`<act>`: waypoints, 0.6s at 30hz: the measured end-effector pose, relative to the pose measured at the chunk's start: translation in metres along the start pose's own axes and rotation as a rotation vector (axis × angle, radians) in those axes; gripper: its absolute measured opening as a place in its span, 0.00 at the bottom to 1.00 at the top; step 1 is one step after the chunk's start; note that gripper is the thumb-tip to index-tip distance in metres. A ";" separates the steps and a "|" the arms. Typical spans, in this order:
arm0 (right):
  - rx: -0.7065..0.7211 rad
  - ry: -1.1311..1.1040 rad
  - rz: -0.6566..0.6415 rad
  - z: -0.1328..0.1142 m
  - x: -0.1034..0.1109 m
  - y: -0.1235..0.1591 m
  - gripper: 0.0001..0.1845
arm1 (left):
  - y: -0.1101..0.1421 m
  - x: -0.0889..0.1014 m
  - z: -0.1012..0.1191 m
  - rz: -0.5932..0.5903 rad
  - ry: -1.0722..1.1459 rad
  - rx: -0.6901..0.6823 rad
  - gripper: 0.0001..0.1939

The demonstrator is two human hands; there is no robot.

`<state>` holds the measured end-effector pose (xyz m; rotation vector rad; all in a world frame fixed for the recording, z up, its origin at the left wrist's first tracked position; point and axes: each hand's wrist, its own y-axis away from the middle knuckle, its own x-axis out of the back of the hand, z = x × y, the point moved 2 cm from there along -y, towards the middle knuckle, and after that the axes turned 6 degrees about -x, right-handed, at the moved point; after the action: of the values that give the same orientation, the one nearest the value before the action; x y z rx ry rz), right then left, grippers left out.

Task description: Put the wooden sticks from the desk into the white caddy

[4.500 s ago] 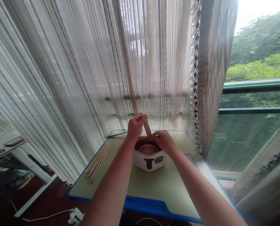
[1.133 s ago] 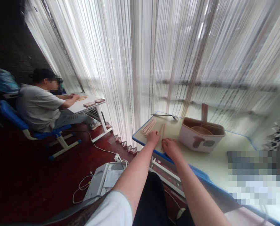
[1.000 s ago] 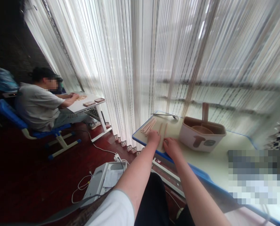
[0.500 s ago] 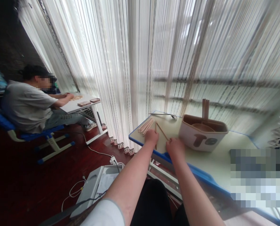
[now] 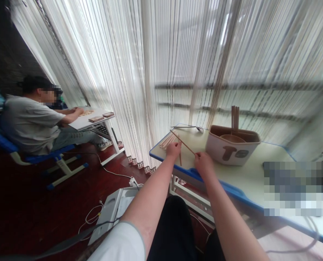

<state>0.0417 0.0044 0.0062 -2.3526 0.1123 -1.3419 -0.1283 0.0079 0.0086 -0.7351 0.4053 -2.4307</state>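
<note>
My right hand (image 5: 204,163) pinches the near end of a brown chopstick (image 5: 187,145), which slants away to the upper left over the table. My left hand (image 5: 173,150) is closed at the front of a pile of light wooden chopsticks (image 5: 165,140); a second chopstick (image 5: 181,159) stands out between its fingertips, pointing toward the table's front edge. To the right of my right hand is a white container (image 5: 226,154) with a brown inside. It holds a brown bowl (image 5: 232,139) and several upright chopsticks (image 5: 235,117).
A metal ladle (image 5: 199,129) lies at the back of the blue-edged table (image 5: 255,181). A blurred-out patch covers things at the right. On the left, a person (image 5: 32,119) sits at another table (image 5: 82,124). Cables and a grey case (image 5: 109,214) are on the floor.
The chopstick in my right hand now reaches farther up and left, across the pile's far end. My left hand has shifted slightly up. The camera view has turned a little.
</note>
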 end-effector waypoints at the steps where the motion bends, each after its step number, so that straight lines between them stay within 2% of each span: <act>1: 0.007 -0.007 0.000 0.000 -0.001 0.000 0.14 | 0.000 0.001 -0.001 0.005 0.063 0.009 0.16; 4: 0.007 -0.007 0.007 0.001 -0.003 0.000 0.14 | -0.001 0.002 -0.003 0.006 0.149 0.039 0.13; 11: 0.004 -0.004 0.022 -0.001 0.000 0.002 0.14 | -0.003 0.004 -0.008 0.034 0.345 0.084 0.16; 18: 0.065 -0.123 -0.025 -0.006 0.001 0.002 0.14 | -0.004 0.005 -0.010 0.056 0.434 0.110 0.16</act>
<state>0.0375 0.0008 0.0088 -2.3822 0.0028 -1.1902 -0.1393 0.0093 0.0046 -0.1411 0.4451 -2.5283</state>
